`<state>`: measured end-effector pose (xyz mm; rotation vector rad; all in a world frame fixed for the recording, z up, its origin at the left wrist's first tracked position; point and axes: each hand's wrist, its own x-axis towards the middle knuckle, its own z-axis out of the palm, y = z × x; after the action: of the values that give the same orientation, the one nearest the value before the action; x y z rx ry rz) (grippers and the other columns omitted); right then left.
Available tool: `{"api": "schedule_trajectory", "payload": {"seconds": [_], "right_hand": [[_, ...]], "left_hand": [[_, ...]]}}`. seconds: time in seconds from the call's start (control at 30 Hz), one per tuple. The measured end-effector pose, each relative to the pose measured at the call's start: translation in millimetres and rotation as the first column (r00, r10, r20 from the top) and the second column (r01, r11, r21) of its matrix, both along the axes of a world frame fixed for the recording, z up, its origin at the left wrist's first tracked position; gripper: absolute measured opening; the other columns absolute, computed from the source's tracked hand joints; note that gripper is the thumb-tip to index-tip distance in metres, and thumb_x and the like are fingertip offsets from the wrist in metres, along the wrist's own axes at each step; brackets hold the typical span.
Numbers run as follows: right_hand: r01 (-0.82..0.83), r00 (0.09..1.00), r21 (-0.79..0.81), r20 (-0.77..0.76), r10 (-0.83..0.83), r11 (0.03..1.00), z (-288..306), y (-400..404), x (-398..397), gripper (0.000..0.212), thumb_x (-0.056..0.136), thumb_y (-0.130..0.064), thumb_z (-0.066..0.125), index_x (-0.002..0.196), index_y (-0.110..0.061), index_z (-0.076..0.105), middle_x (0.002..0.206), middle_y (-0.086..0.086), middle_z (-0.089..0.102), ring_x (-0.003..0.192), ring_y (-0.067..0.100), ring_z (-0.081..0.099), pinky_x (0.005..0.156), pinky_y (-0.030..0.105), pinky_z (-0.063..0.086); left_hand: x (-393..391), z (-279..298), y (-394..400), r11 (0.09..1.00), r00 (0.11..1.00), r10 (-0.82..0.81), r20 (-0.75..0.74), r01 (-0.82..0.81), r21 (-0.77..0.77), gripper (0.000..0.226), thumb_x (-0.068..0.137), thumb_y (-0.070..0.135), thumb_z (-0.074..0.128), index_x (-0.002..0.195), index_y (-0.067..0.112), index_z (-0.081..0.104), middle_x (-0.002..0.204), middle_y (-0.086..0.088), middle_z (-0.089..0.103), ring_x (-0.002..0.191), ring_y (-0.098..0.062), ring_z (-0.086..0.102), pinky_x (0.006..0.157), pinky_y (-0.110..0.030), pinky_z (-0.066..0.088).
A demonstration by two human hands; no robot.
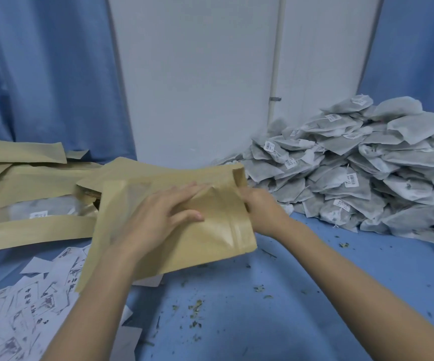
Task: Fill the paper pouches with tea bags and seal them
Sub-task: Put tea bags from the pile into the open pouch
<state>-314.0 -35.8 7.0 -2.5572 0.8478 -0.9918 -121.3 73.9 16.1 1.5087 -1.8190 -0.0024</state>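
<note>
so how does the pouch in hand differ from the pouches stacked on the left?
The held pouch is lifted and tilted, left hand pressing flat on its face, right hand gripping its right edge; the stacked pouches lie flat on the blue table, untouched. One stacked pouch shows a window with a labelled tea bag inside; the held one's contents cannot be seen. Both are tan kraft paper.

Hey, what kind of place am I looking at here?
Probably a small hand-packing workstation for tea, not a kitchen. A big heap of tea bags is piled on a blue-covered table, kraft paper pouches are stacked on the left, and loose printed labels lie in front of them.
</note>
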Motion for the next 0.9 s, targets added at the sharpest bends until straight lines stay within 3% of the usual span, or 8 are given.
{"api": "schedule_trajectory", "payload": {"seconds": [0.07, 0.17, 0.27, 0.37, 0.6, 0.73, 0.8, 0.9], "right_hand": [[0.109, 0.992, 0.028, 0.057, -0.111, 0.994, -18.2, -16.6, -22.2, 0.012, 0.086, -0.019, 0.061, 0.088, -0.017, 0.073, 0.081, -0.007, 0.069, 0.067, 0.003, 0.052, 0.067, 0.015, 0.046], [0.349, 0.937, 0.185, -0.053, -0.345, 0.919, -47.7, -44.6, -48.9, 0.03, 0.088, -0.028, 0.06, 0.117, -0.019, 0.063, 0.109, -0.003, 0.065, 0.091, 0.008, 0.058, 0.086, 0.028, 0.047], [0.505, 0.859, 0.263, -0.241, -0.451, 0.822, -73.3, -74.0, -53.8, 0.055, 0.087, -0.04, 0.059, 0.136, -0.019, 0.045, 0.135, 0.008, 0.047, 0.123, 0.024, 0.044, 0.101, 0.036, 0.038], [0.577, 0.815, 0.343, -0.304, -0.494, 0.741, -88.1, -90.9, -49.7, 0.069, 0.084, -0.053, 0.056, 0.143, -0.026, 0.033, 0.14, 0.013, 0.039, 0.128, 0.033, 0.036, 0.105, 0.041, 0.033], [0.606, 0.757, 0.456, -0.082, -0.648, 0.651, -103.5, -114.2, -30.9, 0.074, 0.08, -0.042, 0.067, 0.14, -0.016, 0.034, 0.127, 0.016, 0.049, 0.115, 0.033, 0.049, 0.09, 0.036, 0.042], [0.477, 0.799, 0.562, 0.043, -0.599, 0.676, -98.0, -120.9, -38.3, 0.059, 0.078, -0.029, 0.073, 0.13, -0.014, 0.051, 0.108, 0.007, 0.063, 0.102, 0.023, 0.057, 0.086, 0.029, 0.042], [0.383, 0.774, 0.62, 0.19, -0.604, 0.685, -86.8, -121.0, -48.4, 0.044, 0.077, -0.024, 0.074, 0.117, -0.014, 0.063, 0.084, 0.003, 0.066, 0.08, 0.02, 0.063, 0.079, 0.031, 0.05], [0.124, 0.689, 0.675, 0.468, -0.553, 0.727, -62.7, -115.0, -61.8, 0.034, 0.076, -0.015, 0.076, 0.109, -0.01, 0.067, 0.072, 0.002, 0.068, 0.062, 0.015, 0.067, 0.065, 0.029, 0.058]], "left_hand": [[6.2, -2.9, -9.5, 0.999, 0.999, 0.028, -0.026, -0.028, 0.017, 0.059, 0.077, 0.035, 0.072, 0.117, 0.068, 0.045, 0.137, 0.024, 0.047, 0.125, 0.007, 0.04, 0.101, -0.01, 0.027], [8.0, -9.5, -27.1, 0.997, 0.998, 0.046, -0.04, -0.044, 0.055, 0.058, 0.077, 0.035, 0.072, 0.119, 0.063, 0.046, 0.139, 0.018, 0.048, 0.13, 0.001, 0.04, 0.105, -0.022, 0.03], [7.2, -16.3, -46.2, 0.995, 0.997, 0.057, -0.051, -0.052, 0.087, 0.056, 0.077, 0.035, 0.072, 0.123, 0.058, 0.049, 0.139, 0.016, 0.049, 0.13, -0.005, 0.042, 0.107, -0.028, 0.031], [8.4, -23.3, -63.6, 0.988, 0.995, 0.091, -0.026, -0.087, 0.131, 0.057, 0.078, 0.036, 0.071, 0.127, 0.053, 0.049, 0.144, 0.012, 0.045, 0.133, -0.014, 0.039, 0.11, -0.032, 0.028], [19.9, -32.3, -95.5, 0.968, 0.986, 0.163, 0.034, -0.167, 0.187, 0.062, 0.077, 0.038, 0.071, 0.132, 0.05, 0.044, 0.149, 0.007, 0.038, 0.139, -0.026, 0.031, 0.112, -0.043, 0.023], [25.6, -33.4, -101.9, 0.962, 0.984, 0.18, 0.009, -0.178, 0.208, 0.066, 0.075, 0.04, 0.073, 0.132, 0.052, 0.043, 0.149, 0.01, 0.036, 0.14, -0.025, 0.028, 0.113, -0.042, 0.021], [27.6, -33.4, -102.8, 0.964, 0.983, 0.184, -0.007, -0.179, 0.198, 0.066, 0.075, 0.039, 0.073, 0.132, 0.053, 0.043, 0.149, 0.011, 0.036, 0.14, -0.024, 0.028, 0.113, -0.043, 0.021], [29.6, -35.1, -102.5, 0.958, 0.979, 0.205, -0.004, -0.2, 0.204, 0.066, 0.076, 0.039, 0.072, 0.132, 0.054, 0.04, 0.15, 0.011, 0.035, 0.14, -0.024, 0.027, 0.113, -0.043, 0.021]]}}
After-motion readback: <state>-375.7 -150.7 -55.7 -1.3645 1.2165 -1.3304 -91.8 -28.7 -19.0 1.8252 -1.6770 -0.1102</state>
